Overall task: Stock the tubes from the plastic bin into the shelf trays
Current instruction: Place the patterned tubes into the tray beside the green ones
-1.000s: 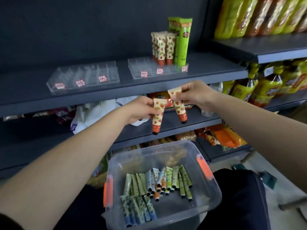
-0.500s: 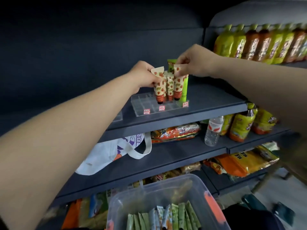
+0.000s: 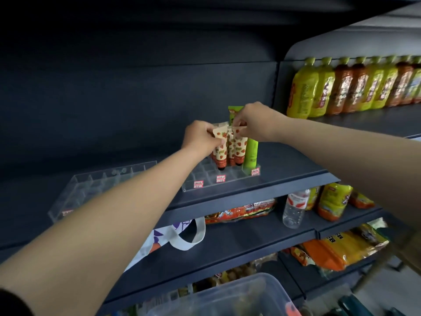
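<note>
Two hands each pinched a tube: left hand, right hand. Lowering both caps-down, upright, into free tray slots seemed wisest.

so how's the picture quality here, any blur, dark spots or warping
Head view: dim overall, the back panel nearly black; wide-angle warping bends the shelf edge and stretches both forearms; the bin at the bottom edge is soft and blurred; the tubes and both hands stay fairly sharp.

Shop, dark shelving, price-tagged trays, rows of bottled drinks
</note>
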{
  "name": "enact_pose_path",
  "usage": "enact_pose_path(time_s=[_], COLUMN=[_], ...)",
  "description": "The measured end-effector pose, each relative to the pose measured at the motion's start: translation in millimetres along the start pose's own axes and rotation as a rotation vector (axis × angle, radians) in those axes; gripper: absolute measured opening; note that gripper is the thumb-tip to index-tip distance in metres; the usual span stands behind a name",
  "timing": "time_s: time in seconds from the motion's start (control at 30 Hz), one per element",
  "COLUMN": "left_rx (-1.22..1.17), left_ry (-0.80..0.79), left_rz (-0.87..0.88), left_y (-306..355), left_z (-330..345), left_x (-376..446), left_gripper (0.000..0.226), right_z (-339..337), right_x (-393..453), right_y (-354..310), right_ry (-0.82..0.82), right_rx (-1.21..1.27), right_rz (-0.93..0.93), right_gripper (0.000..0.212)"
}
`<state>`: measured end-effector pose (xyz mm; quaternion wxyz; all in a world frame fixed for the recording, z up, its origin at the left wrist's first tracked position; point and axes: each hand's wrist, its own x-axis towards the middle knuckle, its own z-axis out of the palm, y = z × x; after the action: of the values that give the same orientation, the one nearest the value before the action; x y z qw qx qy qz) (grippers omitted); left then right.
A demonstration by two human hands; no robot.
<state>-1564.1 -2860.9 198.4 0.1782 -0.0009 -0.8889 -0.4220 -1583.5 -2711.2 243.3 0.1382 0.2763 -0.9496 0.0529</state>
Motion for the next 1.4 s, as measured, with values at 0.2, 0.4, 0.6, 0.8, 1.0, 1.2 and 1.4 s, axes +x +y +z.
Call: enact_pose_path(time_s=[0.2, 0.4, 0.6, 0.8, 1.0, 1.2, 1.4], left_rx=[-0.037, 0.014, 0.07, 0.058, 0.07, 0.061, 0.077], left_ry=[0.026, 0.051, 0.058, 0.061, 0.044, 0.042, 0.026], left_rz=[0.011, 0.04, 0.048, 0.053, 0.047, 0.045, 0.037], left_y=[-5, -12, -10, -8, -9, -8, -6], left_z=[8, 17, 22, 25, 26, 22, 20], left_x=[-1, -4, -8, -9, -6, -5, -5], left_gripper=[0.022, 0.025, 0.027, 0.025, 0.021, 0.025, 0.023], right_z=[6, 7, 10, 13, 13, 9, 6], right_x=[8, 14, 18, 20, 19, 17, 15], right_y=[-2, -5, -5, -7, -4, -5, -5], right_ry=[-0.026, -0.07, -0.116, -0.13, -0.124, -0.146, -0.139], right_rx=[-0.021, -0.071, -0.11, -0.187, -0.235, -0.22, -0.2], right_rz=[0.018, -0.006, -0.01, -0.031, -0.043, -0.037, -0.027], right_gripper=[0.032, 0.03, 0.034, 0.036, 0.031, 0.033, 0.034])
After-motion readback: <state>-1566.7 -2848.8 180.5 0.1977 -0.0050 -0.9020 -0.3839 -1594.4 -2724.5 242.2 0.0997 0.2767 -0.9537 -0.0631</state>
